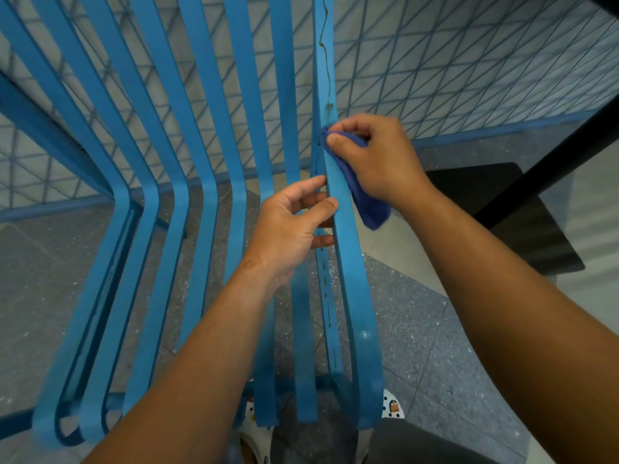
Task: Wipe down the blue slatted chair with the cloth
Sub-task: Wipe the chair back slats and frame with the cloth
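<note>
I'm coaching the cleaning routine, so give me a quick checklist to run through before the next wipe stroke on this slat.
1. Cloth held by right hand: ok.
2. Cloth pressed against the rightmost slat: ok.
3. Left hand steadying the same slat: ok.
4. Dark streak on the slat above the cloth removed: not ok.
5. Marks along the slat's inner edge removed: not ok.
6. Cloth damp enough: cannot tell.

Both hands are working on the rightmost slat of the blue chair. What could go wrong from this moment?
1. The cloth is bunched in the right hand with a loose end hanging, so it may miss the dark streak just above it on the slat.
2. The left hand has fingers in the narrow gap between slats; they could get pinched if the slat flexes.
</note>
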`<state>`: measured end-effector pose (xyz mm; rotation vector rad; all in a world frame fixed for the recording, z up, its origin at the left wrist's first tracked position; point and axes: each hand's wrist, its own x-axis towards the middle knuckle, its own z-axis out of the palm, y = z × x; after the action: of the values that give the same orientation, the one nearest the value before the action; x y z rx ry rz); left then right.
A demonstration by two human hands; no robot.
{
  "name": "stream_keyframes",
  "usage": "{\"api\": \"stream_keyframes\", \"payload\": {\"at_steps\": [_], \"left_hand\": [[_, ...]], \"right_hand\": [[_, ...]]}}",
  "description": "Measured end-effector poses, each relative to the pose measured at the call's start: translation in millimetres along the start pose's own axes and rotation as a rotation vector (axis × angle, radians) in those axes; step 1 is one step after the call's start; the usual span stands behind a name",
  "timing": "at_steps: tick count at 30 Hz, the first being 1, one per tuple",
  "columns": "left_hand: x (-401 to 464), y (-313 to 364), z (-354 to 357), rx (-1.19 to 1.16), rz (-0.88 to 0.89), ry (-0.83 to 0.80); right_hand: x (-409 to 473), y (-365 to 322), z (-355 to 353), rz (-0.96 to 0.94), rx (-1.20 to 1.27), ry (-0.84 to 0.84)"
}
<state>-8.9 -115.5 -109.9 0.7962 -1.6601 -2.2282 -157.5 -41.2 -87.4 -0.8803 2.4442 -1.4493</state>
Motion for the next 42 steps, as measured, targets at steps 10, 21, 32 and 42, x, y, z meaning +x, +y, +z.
{"api": "stream_keyframes", "payload": {"at_steps": [10,21,32,42], "left_hand": [[-2,-1,3,-0.054,-0.025,-0.009],[-2,2,0,-0.041,-0.041,-0.031],[-2,0,2,-0.096,-0.076,-0.013],[2,5,1,-0.059,-0.098,-0.039]], "right_hand": [[7,2,7,-0.019,0.044,0.054],[-4,5,11,0.035,0.071,0.090],[45,-4,5,0.217,0.099,0.099],[-2,-9,-9,0.408,0.179,-0.182]]}}
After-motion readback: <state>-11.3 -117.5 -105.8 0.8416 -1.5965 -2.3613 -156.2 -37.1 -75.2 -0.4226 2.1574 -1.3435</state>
